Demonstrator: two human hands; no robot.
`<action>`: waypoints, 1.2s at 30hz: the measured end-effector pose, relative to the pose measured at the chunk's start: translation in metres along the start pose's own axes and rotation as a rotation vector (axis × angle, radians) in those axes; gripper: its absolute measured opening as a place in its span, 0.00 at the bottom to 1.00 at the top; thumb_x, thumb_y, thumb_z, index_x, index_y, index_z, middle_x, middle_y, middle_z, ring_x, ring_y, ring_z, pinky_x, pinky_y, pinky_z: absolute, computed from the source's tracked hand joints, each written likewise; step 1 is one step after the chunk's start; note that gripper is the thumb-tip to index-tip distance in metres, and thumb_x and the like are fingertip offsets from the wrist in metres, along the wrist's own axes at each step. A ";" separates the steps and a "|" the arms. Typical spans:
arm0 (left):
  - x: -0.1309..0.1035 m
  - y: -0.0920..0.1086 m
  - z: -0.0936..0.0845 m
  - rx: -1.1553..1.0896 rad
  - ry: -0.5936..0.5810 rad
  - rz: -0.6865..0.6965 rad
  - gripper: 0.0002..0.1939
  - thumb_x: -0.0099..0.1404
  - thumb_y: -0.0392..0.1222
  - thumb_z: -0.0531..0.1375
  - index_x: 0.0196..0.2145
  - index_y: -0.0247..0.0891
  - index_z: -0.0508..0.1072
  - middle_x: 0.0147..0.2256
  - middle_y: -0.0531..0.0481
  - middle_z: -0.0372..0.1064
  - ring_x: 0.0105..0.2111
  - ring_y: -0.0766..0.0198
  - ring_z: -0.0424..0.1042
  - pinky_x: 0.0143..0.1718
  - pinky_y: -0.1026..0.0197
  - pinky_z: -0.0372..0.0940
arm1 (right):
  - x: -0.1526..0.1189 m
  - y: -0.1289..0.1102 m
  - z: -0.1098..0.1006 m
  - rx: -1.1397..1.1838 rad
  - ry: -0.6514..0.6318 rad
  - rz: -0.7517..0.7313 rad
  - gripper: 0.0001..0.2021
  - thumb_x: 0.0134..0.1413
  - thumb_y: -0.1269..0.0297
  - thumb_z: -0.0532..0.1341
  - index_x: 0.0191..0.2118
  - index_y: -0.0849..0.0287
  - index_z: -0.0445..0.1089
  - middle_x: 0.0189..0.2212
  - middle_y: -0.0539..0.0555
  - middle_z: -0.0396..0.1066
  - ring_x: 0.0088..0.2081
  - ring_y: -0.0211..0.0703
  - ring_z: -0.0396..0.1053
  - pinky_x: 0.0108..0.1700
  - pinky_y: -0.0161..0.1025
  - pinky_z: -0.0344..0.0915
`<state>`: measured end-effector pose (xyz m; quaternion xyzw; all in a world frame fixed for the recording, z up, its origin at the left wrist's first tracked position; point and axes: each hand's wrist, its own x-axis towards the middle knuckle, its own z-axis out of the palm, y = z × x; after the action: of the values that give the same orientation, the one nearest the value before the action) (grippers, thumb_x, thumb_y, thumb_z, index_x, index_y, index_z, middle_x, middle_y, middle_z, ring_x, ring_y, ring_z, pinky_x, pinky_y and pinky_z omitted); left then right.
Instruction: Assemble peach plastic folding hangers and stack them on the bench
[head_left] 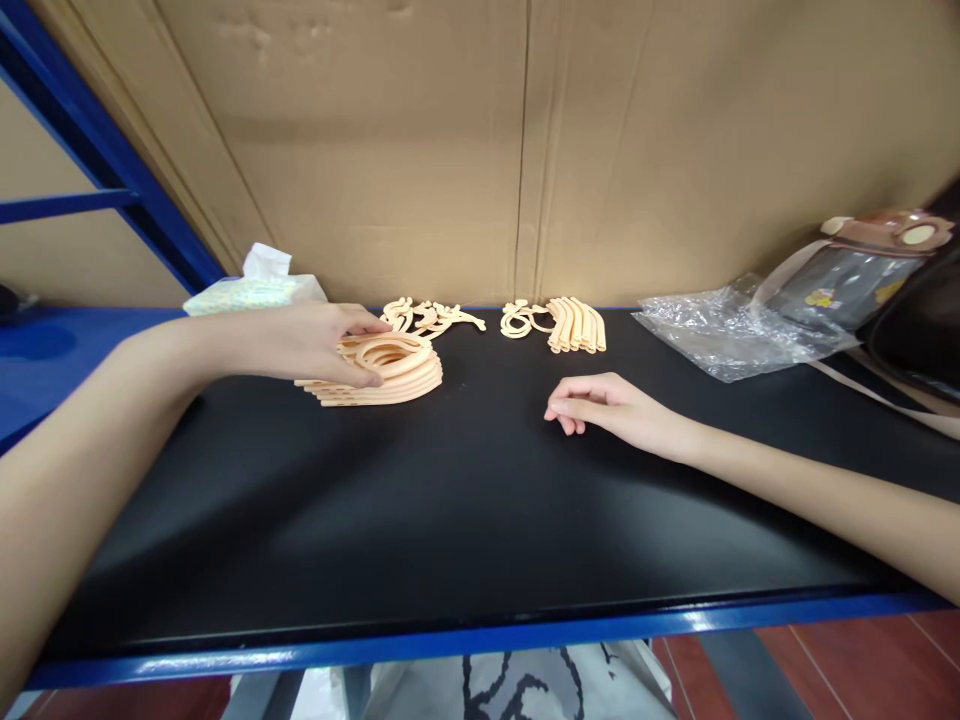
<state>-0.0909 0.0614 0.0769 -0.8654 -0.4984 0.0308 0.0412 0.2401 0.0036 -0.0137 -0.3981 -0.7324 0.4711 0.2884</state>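
Observation:
On the left of the black table lies a stack of curved, peach-coloured pieces (pixel 405 380). My left hand (pixel 330 340) reaches over this stack, its thumb and fingers wrapped round the upper pieces. Over the middle right of the table, my right hand (pixel 589 402) has its fingers curled together, with nothing visible in them. Behind it sits a row of curved pale pieces (pixel 577 325), with thin ring-shaped pieces (pixel 516 320) beside them. Small, loose curved pieces (pixel 431 318) lie behind the stack.
A tissue pack (pixel 251 292) stands at the back left. Crumpled clear plastic (pixel 727 325) and a brown-lidded bottle (pixel 847 270) with a strap are at the back right, near a dark object. Cardboard (pixel 420 150) rises behind the table (pixel 450 540).

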 end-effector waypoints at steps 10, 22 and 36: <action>-0.003 0.007 -0.002 0.049 0.020 0.067 0.22 0.63 0.50 0.54 0.52 0.38 0.68 0.45 0.49 0.71 0.37 0.59 0.70 0.32 0.64 0.63 | 0.000 -0.001 0.000 -0.001 -0.003 0.007 0.12 0.57 0.56 0.58 0.33 0.59 0.71 0.25 0.48 0.66 0.29 0.35 0.64 0.32 0.35 0.60; -0.001 0.013 -0.009 0.024 -0.165 -0.031 0.28 0.61 0.53 0.53 0.55 0.39 0.64 0.53 0.46 0.64 0.46 0.52 0.67 0.41 0.60 0.60 | 0.000 -0.003 0.001 -0.010 -0.002 0.004 0.11 0.58 0.57 0.58 0.33 0.60 0.71 0.25 0.48 0.66 0.29 0.35 0.64 0.32 0.34 0.60; 0.000 0.010 -0.006 -0.020 -0.140 -0.001 0.26 0.60 0.51 0.54 0.53 0.37 0.66 0.50 0.47 0.65 0.44 0.54 0.67 0.41 0.61 0.61 | 0.000 -0.003 0.001 -0.022 -0.003 0.007 0.11 0.57 0.57 0.58 0.33 0.59 0.71 0.25 0.48 0.66 0.29 0.35 0.64 0.32 0.34 0.60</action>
<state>-0.0817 0.0560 0.0822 -0.8612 -0.5009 0.0861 -0.0026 0.2386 0.0023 -0.0115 -0.4031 -0.7364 0.4647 0.2815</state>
